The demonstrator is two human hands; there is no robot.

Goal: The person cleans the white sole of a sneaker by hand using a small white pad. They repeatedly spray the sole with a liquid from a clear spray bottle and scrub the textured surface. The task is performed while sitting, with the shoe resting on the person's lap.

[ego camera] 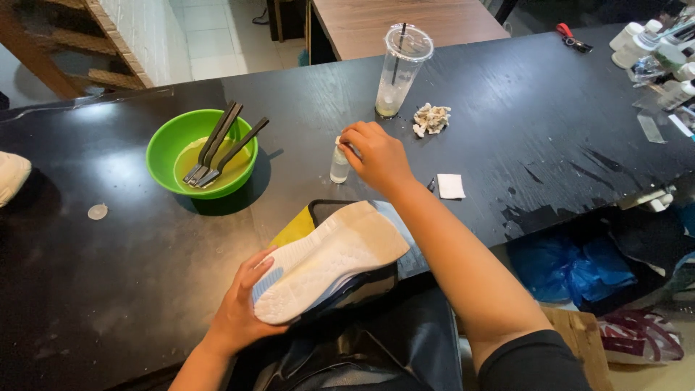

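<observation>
White-soled sneaker (329, 271) rests sole-up, gripped by the left hand (242, 308), while the right hand (376, 156) pinches a small clear bottle (339, 165) right of the green bowl (166, 148); keep it upright.

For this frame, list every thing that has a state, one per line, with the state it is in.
White-soled sneaker: sole up, held at the heel by the left hand.
Small clear bottle: upright, right hand on its top.
Green plastic bowl: holds yellowish liquid and three dark brushes.
Clear plastic cup with straw: lidded, nearly empty.
Crumpled white wad: loose on the black table.
</observation>
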